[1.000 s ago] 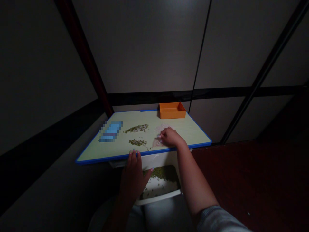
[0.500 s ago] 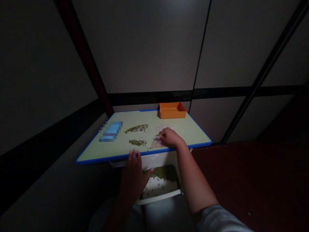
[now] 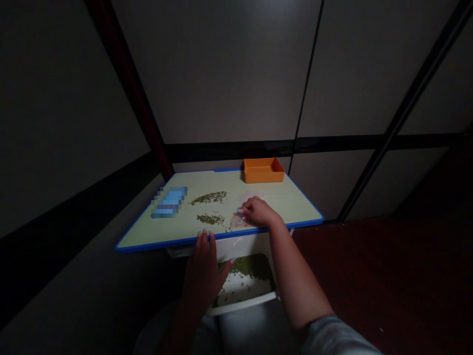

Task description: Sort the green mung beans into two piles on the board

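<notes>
My right hand (image 3: 257, 211) is over the right half of the pale tabletop (image 3: 291, 204), fingers curled together; what they hold, if anything, is too small to make out. Pinkish marks (image 3: 239, 220) show on the surface beneath it. Left of that hand lie a longer heap of small green beans (image 3: 210, 197) and a nearer, shorter patch of green beans (image 3: 210, 218). My left hand (image 3: 206, 261) is open, its fingertips at the table's blue front edge and its thumb spread over a white drawer-like bin (image 3: 246, 300). More green beans (image 3: 251, 265) lie in that bin.
An orange open box (image 3: 263, 170) stands at the back right of the table. A blurred-out blue item (image 3: 170, 202) lies at the left. Behind the table rises a panelled wall (image 3: 229, 74); dark red floor (image 3: 369, 276) shows on the right.
My right hand has shifted very slightly, its fingers still curled together. The left hand and the bean heaps look the same.
</notes>
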### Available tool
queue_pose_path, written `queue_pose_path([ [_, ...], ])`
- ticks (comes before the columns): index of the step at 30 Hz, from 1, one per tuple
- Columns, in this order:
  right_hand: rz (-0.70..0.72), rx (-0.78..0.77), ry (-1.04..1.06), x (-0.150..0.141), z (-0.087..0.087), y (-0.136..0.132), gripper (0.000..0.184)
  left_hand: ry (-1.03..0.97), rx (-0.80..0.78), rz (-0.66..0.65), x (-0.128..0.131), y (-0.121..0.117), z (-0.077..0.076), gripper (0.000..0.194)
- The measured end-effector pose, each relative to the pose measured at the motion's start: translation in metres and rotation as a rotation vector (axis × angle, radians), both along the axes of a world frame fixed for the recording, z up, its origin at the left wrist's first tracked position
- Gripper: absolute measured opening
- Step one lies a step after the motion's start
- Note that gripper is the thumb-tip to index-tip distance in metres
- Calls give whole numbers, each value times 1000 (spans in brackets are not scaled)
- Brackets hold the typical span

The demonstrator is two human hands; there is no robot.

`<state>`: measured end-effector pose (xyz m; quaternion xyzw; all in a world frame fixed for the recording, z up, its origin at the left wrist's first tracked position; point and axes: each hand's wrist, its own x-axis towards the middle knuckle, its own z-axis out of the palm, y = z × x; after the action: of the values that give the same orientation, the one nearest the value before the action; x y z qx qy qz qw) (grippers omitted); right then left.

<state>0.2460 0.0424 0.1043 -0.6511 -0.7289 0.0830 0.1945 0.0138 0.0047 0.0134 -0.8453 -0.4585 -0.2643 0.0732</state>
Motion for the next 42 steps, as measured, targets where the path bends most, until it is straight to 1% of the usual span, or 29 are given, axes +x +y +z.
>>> queue_pose_path([
  [10,-102,-13,-103,-3,-1,3,32,5,-1,10,1,-1,0,75],
  [15,-71,15,-48,0,-1,4,30,3,-2,15,1,-1,0,73],
  [19,21,-38,56,3,-1,4,28,4,-3,18,1,-1,0,74],
  [21,43,-40,80,2,-1,4,27,6,-4,18,1,-1,0,75],
  [26,20,-27,50,-1,-1,3,25,5,-7,13,1,-2,1,73],
  [36,12,-40,-18,0,2,2,27,4,-9,11,1,-2,2,73],
  [42,-62,-30,-89,0,3,1,29,-10,-1,9,1,0,-1,75],
])
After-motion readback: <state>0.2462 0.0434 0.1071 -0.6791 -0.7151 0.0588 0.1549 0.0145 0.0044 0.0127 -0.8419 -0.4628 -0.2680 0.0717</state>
